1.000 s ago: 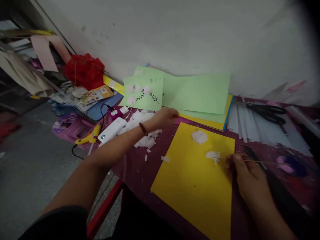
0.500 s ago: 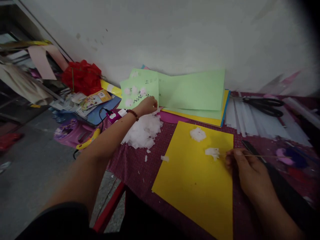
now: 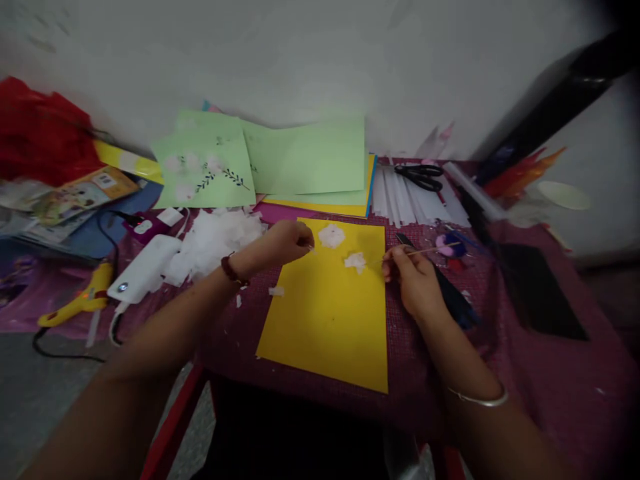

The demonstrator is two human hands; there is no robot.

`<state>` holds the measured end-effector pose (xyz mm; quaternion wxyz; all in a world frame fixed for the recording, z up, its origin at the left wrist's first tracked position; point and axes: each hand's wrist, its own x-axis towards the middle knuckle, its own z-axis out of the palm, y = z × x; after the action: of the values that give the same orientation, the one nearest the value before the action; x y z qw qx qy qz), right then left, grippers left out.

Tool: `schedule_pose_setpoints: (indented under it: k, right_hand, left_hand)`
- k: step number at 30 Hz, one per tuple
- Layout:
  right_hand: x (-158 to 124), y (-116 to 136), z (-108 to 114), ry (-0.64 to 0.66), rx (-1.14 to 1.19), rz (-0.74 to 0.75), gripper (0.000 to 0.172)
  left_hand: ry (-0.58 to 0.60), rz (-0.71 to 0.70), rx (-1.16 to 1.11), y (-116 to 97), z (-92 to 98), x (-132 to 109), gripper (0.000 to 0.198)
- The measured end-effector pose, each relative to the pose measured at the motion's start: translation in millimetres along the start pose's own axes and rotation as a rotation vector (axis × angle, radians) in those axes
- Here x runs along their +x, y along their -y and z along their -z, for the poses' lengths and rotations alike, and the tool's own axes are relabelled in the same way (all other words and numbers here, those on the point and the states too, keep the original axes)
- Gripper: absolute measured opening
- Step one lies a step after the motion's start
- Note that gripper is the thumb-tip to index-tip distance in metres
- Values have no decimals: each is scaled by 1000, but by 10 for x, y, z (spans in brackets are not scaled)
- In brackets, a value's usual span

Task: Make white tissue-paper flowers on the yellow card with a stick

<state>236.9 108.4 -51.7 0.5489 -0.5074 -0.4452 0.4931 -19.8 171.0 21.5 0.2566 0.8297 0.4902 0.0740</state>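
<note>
My right hand [image 3: 414, 277] pinches a thin wooden stick [image 3: 424, 251] just off the right edge of a yellow sheet [image 3: 327, 327]. A small white paper flower [image 3: 355, 262] lies on the sheet, left of those fingers. Further back on the same sheet is a fuller white paper flower [image 3: 331, 235]. My left hand [image 3: 285, 241] is closed in a pinch over the sheet's upper left edge. Something tiny and pale shows at its fingertips, too small to name. Beside that wrist lies a heap of white paper pieces [image 3: 215, 240].
Green cards [image 3: 305, 160] with flower and leaf designs lean against the wall. Black scissors [image 3: 420, 177] rest on white strips [image 3: 400, 203]. A yellow glue gun [image 3: 83, 303] and a white power bank [image 3: 145, 267] are at left. A dark slab [image 3: 543, 290] lies at right.
My left hand has moved from the white paper heap toward the yellow sheet, its fingers pinched. My right hand still holds the stick. The view has swung to the right.
</note>
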Motion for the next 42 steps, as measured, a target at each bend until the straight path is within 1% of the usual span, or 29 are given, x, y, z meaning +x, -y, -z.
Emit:
schedule_pose_setpoints:
  k: [3, 6, 9, 11, 14, 17, 19, 21, 23, 25, 27, 29, 31, 33, 35, 36, 39, 42]
  right_hand:
    - [-23, 22, -20, 83, -117, 34, 30]
    - [-33, 31, -47, 147, -253, 81, 33]
    - [-32, 11, -49, 129, -360, 122, 35]
    - [-26, -11, -38, 99, -395, 136, 33]
    - [-13, -35, -21, 66, -380, 150, 30]
    - [3, -36, -22, 54, -348, 142, 29]
    - [12, -33, -28, 56, -340, 141, 29]
    - [20, -37, -35, 60, -327, 143, 30]
    - [25, -46, -40, 69, -307, 133, 29]
    - [28, -53, -44, 71, -280, 122, 29]
    - [30, -51, -48, 74, -263, 117, 28]
    - [31, -36, -52, 73, -248, 116, 29]
    - [35, -11, -55, 70, -233, 104, 30]
    - [40, 13, -51, 69, -220, 88, 32]
    - [46, 28, -38, 79, -212, 76, 33]
    - [48, 31, -28, 85, -205, 71, 33]
    - [45, 30, 8, 71, -182, 53, 29]
    - [25, 39, 36, -15, -149, 65, 24]
  left_hand:
    - [-74, -70, 240, -9, -99, 29, 16]
    - [-182, -85, 393, 13, -135, 2, 18]
    - [-289, -53, 449, -2, -172, -7, 21]
    - [-316, -57, 444, -23, -201, 14, 23]
    - [-269, -78, 431, -30, -232, 62, 26]
    - [-148, -91, 377, 0, -239, 94, 28]
    - [-82, -69, 277, 18, -245, 98, 25]
    - [-68, -21, 124, 22, -264, 97, 22]
    - [-55, 19, -95, 8, -295, 99, 24]
    - [7, 45, -350, -27, -325, 110, 23]
    - [101, 51, -558, -87, -339, 123, 15]
    - [174, 49, -678, -169, -335, 135, 11]
    - [226, 47, -741, -261, -324, 148, 9]
    - [264, 26, -757, -343, -331, 172, 6]
    - [276, -39, -709, -402, -371, 217, 4]
    - [265, -82, -661, -422, -403, 248, 3]
    - [156, -182, -433, -441, -526, 353, 9]
    - [54, -221, -219, -421, -619, 431, 18]
